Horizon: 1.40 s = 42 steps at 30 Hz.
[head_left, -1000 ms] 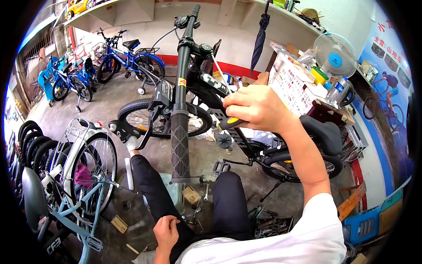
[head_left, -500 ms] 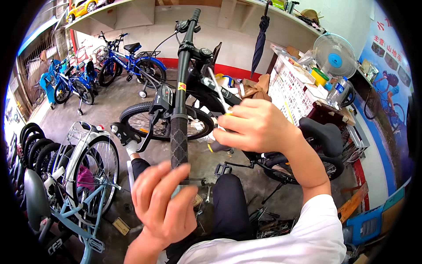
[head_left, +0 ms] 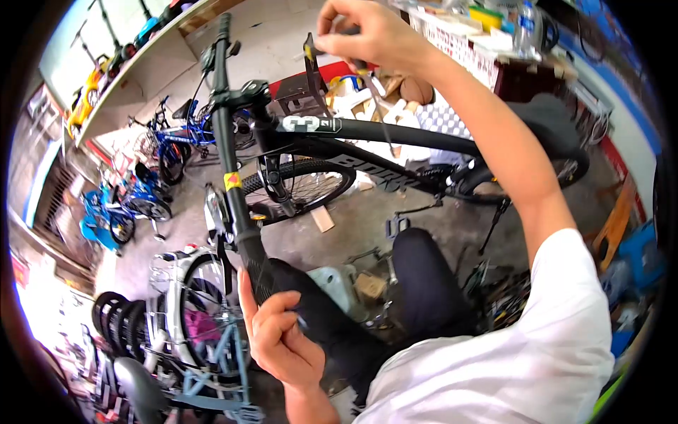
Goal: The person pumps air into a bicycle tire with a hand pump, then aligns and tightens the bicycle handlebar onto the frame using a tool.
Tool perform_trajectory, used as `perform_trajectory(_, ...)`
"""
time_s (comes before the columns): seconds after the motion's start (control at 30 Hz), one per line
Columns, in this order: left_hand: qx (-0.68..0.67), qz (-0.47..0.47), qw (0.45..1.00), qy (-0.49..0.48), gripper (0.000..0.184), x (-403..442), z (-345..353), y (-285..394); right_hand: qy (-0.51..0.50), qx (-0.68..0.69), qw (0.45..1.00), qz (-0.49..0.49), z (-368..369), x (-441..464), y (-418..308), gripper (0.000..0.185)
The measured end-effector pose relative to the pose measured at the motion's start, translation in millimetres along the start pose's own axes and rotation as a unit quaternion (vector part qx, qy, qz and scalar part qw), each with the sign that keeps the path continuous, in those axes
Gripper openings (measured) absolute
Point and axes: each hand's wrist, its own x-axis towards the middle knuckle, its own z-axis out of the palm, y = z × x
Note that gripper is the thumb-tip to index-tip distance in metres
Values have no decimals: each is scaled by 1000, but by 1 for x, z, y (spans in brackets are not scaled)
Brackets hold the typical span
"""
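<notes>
A black bicycle [head_left: 395,169] stands across the view, its handlebar [head_left: 229,141] running up and down on the left. My left hand [head_left: 286,343] is at the near end of the bar, its fingers on both sides of the black rubber grip [head_left: 256,272]. Raised above the frame's top tube, my right hand [head_left: 374,35] is closed on a screwdriver [head_left: 376,106]. The thin metal shaft points down in front of the top tube; my fingers cover most of the handle. The brake lever [head_left: 224,258] sits to the left of the grip.
A light blue bicycle [head_left: 212,357] and several tyres [head_left: 127,318] stand at lower left. Small blue bikes [head_left: 176,141] are farther back. Tools [head_left: 505,297] lie on the floor at right. A counter [head_left: 466,46] with bottles stands behind, near a dark stool [head_left: 296,92].
My right hand has risen, and the screwdriver shaft now points down instead of up. My left hand has come onto the grip's end. The view has turned, with the handlebar farther left.
</notes>
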Motion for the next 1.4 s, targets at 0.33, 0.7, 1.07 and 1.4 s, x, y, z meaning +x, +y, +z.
perform_trajectory(0.33,56,-151,977,137,20,-96,-75,-14,-106,102,988,47,54,30,7,40)
perform_trajectory(0.7,172,-66,977,105,22,-124,-90,-34,-264,203,928,169,113,78,-20,37)
perform_trajectory(1.07,187,-97,971,110,20,-139,-105,-38,-305,220,904,205,135,74,-4,39)
perform_trajectory(1.4,170,-123,964,161,22,-142,-99,-38,-354,245,870,241,146,76,-3,44)
